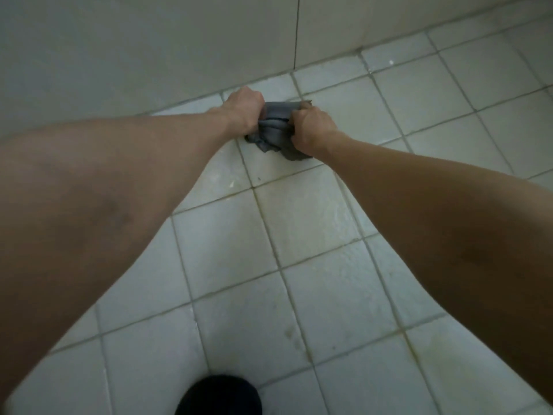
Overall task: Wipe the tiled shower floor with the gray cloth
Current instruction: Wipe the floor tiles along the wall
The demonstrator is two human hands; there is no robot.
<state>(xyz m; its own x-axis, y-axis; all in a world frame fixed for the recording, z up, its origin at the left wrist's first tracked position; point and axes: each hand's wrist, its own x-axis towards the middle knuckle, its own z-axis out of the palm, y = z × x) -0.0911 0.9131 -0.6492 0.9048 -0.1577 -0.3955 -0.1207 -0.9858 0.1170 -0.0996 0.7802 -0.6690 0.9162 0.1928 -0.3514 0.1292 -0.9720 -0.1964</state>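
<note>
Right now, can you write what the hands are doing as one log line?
left hand: grips gray cloth | right hand: grips gray cloth | gray cloth: bunched, on tiled floor near wall

Showed glazed tile on the shower floor, smooth with a faint wet sheen, and dull, stained grout lines. Showed soft matt fabric in the gray cloth. Showed smooth satin tile on the wall.

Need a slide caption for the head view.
Bunched gray cloth gripped by left hand and right hand on the tiled floor beside the wall.
</note>
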